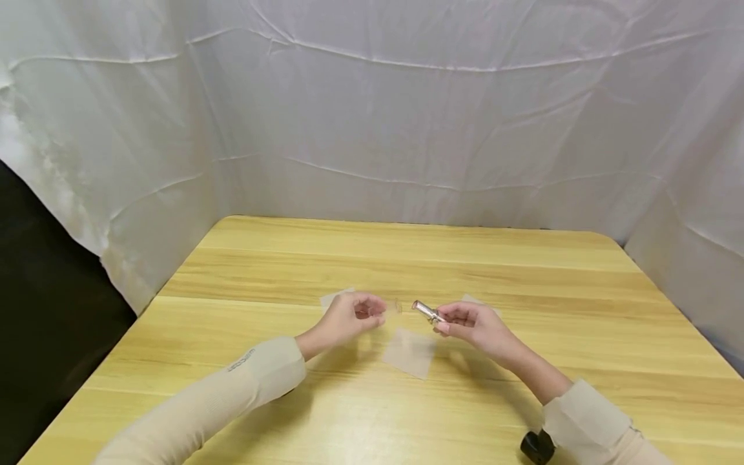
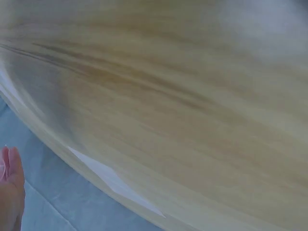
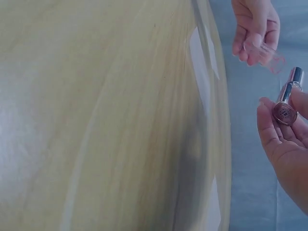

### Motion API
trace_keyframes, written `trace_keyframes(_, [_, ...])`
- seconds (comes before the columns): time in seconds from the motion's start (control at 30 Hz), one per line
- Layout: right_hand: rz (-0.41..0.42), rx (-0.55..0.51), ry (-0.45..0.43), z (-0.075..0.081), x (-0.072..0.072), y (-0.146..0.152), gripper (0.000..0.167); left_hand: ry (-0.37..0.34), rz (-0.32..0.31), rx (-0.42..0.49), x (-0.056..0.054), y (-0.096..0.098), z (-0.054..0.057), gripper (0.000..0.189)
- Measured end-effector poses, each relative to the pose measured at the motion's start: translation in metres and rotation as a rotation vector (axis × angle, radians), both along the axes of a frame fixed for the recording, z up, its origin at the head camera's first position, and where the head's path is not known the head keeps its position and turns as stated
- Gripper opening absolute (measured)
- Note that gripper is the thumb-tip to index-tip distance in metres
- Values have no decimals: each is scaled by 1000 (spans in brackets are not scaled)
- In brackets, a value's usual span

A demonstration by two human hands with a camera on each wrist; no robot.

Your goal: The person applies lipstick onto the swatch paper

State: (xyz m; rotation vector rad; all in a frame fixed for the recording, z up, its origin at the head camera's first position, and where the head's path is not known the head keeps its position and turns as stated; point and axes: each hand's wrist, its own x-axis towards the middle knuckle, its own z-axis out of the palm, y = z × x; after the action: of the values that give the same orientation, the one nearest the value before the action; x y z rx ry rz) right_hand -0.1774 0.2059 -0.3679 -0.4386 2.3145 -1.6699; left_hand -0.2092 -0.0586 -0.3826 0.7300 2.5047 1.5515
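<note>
My right hand (image 1: 479,329) pinches a silver lipstick tube (image 1: 426,311) between thumb and fingers, its far end tilted up to the left. In the right wrist view the patterned round base of the lipstick (image 3: 285,113) faces the camera. Opposite it, my left hand (image 1: 351,316) holds a clear, see-through cap (image 3: 265,55) by one end. The cap's open end points toward the tube, with a small gap between them. Both hands are above the table. Only a bit of the left hand (image 2: 12,187) shows at the edge of the left wrist view.
A pale translucent square sheet (image 1: 409,354) lies on the wooden table (image 1: 349,413) below the hands. Two more sheets lie partly hidden, one behind the left hand and another by the right. A black object (image 1: 537,447) sits beside the right sleeve. Light cloth (image 1: 407,129) hangs around the table.
</note>
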Motion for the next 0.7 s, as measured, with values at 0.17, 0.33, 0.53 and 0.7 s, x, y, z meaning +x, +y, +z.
trace_keyframes(0.17, [-52,-25,-21,-1,-1,-1,40,-71,72,63,-9,9,1,22])
trace_keyframes(0.33, [-64,-60,-24,-3,-3,-3,39,-93,144,101,-17,14,3,21])
trace_keyframes(0.53, [-77,-82,-20,-5,-5,-4,37,-64,199,90,-27,17,5,28])
trace_keyframes(0.7, [-99,-90,-17,-7,-6,-5,39,-52,227,100,-34,17,5,30])
